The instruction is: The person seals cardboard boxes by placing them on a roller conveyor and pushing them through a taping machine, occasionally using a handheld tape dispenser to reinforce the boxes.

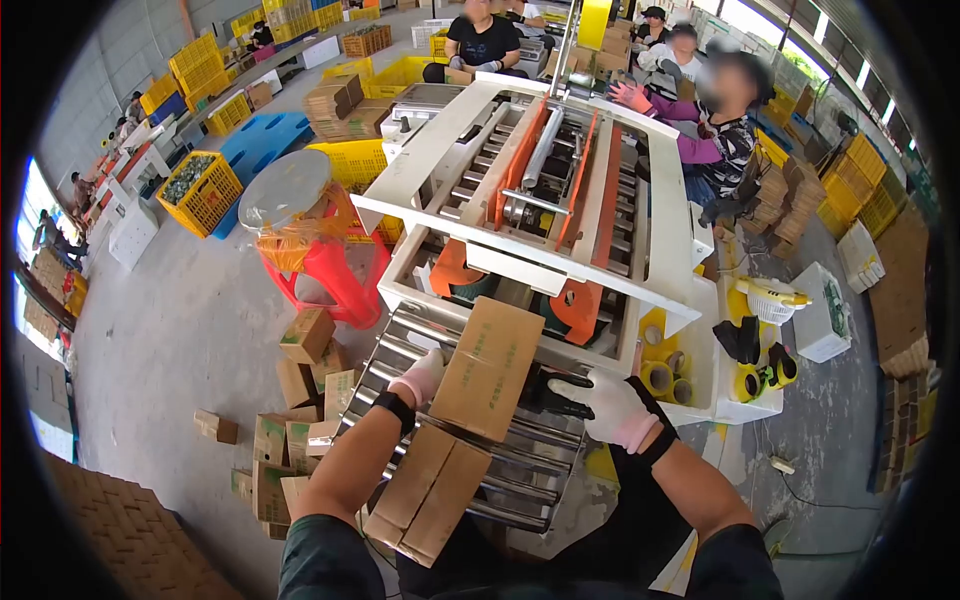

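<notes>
A taped cardboard box (488, 368) with green print lies on the metal roller conveyor (530, 462), its far end by the mouth of the white box-sealing machine (525, 262). My left hand (420, 377), in a light glove with a black wristband, grips this box's left side. To the right of the box, my right hand (612, 408), also gloved, has its fingers stretched out toward a dark object (552, 393) that I cannot make out. A second cardboard box (428, 495) sits on the rollers nearer to me, with a seam along its top.
Several small cartons (285, 440) are heaped on the floor at left. A red stool (335, 275) stands beside the machine. Tape rolls (657, 378) lie in a white bin at right. A person in a patterned top (728, 150) reaches toward the machine's far right side.
</notes>
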`<state>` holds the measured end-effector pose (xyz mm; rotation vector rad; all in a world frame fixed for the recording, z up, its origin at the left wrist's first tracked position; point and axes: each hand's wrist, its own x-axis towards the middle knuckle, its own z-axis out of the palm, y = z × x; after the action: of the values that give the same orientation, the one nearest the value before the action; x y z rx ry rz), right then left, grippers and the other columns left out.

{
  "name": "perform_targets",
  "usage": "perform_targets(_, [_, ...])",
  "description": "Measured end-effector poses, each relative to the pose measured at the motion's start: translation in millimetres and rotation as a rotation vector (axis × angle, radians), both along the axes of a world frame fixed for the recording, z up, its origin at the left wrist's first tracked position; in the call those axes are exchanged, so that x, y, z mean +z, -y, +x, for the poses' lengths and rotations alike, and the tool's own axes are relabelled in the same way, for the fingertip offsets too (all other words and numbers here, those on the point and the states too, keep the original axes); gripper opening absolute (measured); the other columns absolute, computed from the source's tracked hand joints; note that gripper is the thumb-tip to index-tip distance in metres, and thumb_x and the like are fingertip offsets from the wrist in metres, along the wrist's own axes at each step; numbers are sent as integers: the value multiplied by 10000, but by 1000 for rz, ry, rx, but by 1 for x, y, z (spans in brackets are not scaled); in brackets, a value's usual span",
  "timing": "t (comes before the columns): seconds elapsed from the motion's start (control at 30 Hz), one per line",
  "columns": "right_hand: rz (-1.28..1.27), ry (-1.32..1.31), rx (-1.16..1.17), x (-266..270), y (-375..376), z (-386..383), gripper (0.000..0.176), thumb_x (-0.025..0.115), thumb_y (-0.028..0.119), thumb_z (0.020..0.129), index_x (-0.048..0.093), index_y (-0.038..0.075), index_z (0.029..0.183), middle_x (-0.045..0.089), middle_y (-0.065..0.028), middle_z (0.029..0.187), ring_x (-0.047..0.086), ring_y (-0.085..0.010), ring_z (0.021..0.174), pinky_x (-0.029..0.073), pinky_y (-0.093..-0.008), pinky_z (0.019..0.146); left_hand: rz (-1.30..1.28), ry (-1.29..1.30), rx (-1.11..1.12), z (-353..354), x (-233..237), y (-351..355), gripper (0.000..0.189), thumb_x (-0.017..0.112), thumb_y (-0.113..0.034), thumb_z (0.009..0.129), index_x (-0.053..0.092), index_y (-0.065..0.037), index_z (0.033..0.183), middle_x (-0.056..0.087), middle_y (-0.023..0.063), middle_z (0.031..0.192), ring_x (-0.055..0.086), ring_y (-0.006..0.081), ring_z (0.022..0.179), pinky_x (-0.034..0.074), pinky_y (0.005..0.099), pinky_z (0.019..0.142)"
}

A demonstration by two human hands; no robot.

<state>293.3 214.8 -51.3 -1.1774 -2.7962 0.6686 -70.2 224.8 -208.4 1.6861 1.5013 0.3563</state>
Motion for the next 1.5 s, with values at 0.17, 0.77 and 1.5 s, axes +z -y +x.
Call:
perform_targets(0.17, [-431, -207, -62, -25, -3, 6, 717, 690, 87, 754, 463, 94, 1434, 561, -187, 1353, 567, -281, 1218, 422, -304, 1033, -78, 146, -9, -5, -23, 1, 549, 661, -355, 873, 550, 21, 1257, 666, 176, 1160, 640, 304, 1083, 495, 365, 912])
perform_targets(0.77, [-170, -462, 422, 169, 27, -132, 693, 667, 56, 716, 547, 182, 1387, 574, -197, 1283, 592, -326, 1102, 454, -349, 999, 205, 1770, 731, -54, 109, 233, 625, 535, -477, 955, 478, 53, 1281, 586, 186, 1192, 599, 297, 1078, 505, 361, 890])
perform_targets(1.5, [253, -326, 247, 153, 144, -46, 726, 643, -23, 583, 672, 286, 1239, 489, -128, 798, 553, -319, 713, 461, -377, 617, 1, 992, 558, 80, 235, 233, 163, 502, -155, 1003, 612, -48, 950, 598, -15, 724, 532, 52, 558, 422, 202, 488])
